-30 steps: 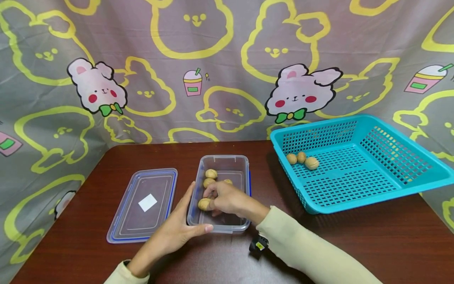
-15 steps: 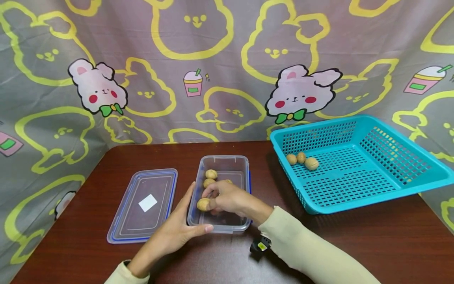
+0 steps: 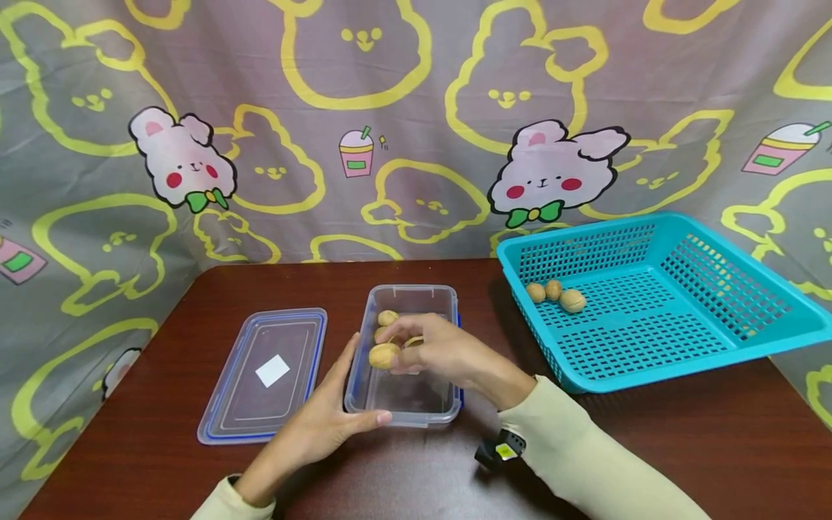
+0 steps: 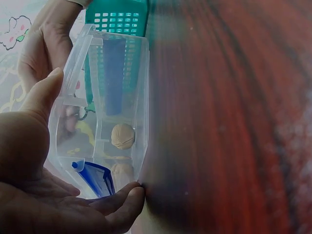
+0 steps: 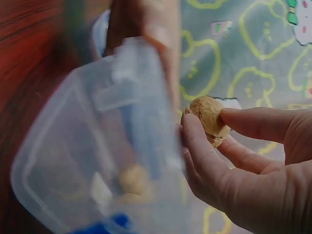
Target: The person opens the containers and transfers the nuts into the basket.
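Note:
In the head view my right hand (image 3: 448, 354) pinches a walnut (image 3: 383, 355) between thumb and fingers, over a clear plastic container (image 3: 406, 419). The right wrist view shows that walnut (image 5: 207, 119) held at the fingertips, above the container's rim. My left hand (image 3: 321, 419) grips the container at its near left corner, thumb on the near rim and fingers along the left side. Other walnuts (image 3: 388, 318) lie inside toward the far left, partly covered by the right hand. Through the container wall in the left wrist view, a walnut (image 4: 123, 136) shows on the bottom.
A clear lid (image 3: 260, 397) with a blue seal and a white label (image 3: 272, 370) lies left of the container. On the right stands a turquoise perforated basket (image 3: 650, 377) with 3 walnuts (image 3: 573, 301) in its left part. A patterned curtain (image 3: 416, 253) hangs behind the brown table (image 3: 390, 477).
The right hand has lifted the walnut from the container's bottom, moving up and slightly right. The left hand stays on the container.

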Demonstrator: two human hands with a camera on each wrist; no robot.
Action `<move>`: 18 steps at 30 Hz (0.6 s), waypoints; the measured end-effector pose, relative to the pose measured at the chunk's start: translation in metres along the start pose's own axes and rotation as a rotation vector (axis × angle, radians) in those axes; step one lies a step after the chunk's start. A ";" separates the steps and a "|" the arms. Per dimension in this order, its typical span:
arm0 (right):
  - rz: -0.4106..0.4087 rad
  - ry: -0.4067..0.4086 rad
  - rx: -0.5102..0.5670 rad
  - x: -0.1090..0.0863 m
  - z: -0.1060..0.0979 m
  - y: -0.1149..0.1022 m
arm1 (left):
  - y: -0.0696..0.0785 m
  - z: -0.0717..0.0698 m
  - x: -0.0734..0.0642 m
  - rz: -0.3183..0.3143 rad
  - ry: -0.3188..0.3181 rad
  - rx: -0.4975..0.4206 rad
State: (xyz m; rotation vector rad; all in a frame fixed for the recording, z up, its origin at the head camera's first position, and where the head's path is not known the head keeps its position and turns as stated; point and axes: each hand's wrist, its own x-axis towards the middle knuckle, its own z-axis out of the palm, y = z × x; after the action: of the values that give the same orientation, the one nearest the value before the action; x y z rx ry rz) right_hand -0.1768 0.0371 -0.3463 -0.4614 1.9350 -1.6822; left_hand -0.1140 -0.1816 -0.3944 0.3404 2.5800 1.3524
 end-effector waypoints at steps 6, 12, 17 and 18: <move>-0.026 0.038 -0.073 -0.022 -0.022 -0.016 | 0.001 0.001 0.001 -0.003 0.001 -0.006; -0.050 0.077 -0.116 -0.045 -0.046 -0.032 | 0.002 0.001 0.002 -0.019 0.002 -0.013; -0.048 0.101 -0.116 -0.060 -0.074 -0.045 | 0.002 0.001 0.001 -0.034 0.005 -0.007; -0.047 0.103 -0.118 -0.063 -0.081 -0.047 | 0.002 0.001 0.001 -0.035 0.005 -0.008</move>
State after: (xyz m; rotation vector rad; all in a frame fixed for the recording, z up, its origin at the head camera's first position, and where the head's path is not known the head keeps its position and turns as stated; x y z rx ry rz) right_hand -0.1780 0.1304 -0.2825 -0.4761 2.1213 -1.6565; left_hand -0.1140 -0.1795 -0.3931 0.2892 2.5715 1.3529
